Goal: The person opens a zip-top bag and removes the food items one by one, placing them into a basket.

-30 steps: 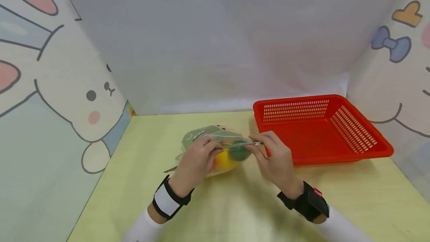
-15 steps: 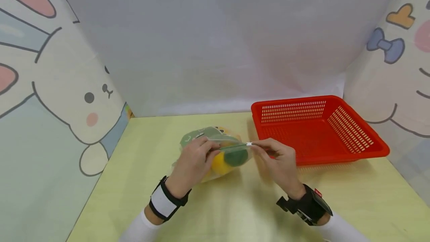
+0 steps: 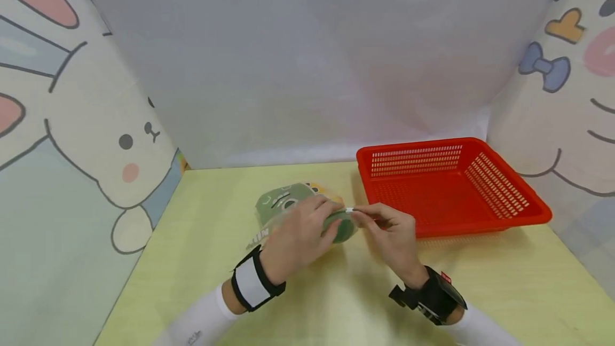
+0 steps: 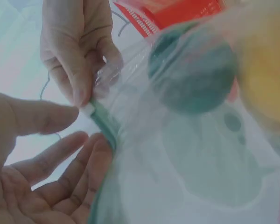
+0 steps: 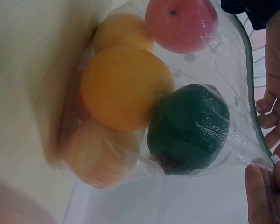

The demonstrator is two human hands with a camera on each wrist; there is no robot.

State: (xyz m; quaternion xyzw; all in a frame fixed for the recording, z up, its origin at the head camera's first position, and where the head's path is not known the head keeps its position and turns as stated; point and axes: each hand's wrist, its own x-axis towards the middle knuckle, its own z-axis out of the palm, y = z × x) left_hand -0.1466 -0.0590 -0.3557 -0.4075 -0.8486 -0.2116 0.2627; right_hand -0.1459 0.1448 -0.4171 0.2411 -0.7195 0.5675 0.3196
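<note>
A clear zip bag (image 3: 283, 208) with a green cartoon print lies on the yellow-green table (image 3: 336, 292). Inside it are a dark green round fruit (image 5: 189, 128), an orange one (image 5: 123, 86), a red apple (image 5: 179, 23) and more orange fruit. My right hand (image 3: 391, 236) pinches the small white zip slider (image 3: 349, 210) at the bag's right end; the slider (image 4: 86, 109) also shows in the left wrist view. My left hand (image 3: 300, 239) lies over the bag's top. Its fingers (image 4: 91, 161) are fairly straight and touch the green zip strip (image 4: 105, 128), with the thumb held apart just left of the slider.
A red perforated basket (image 3: 480, 215) stands on the table right of the bag, behind my right hand. Cartoon rabbit panels wall in the left and right sides, and a pale sheet closes the back.
My left hand has slid right along the bag's top until it nearly meets the right hand. The slider and my right hand have moved a little to the left.
</note>
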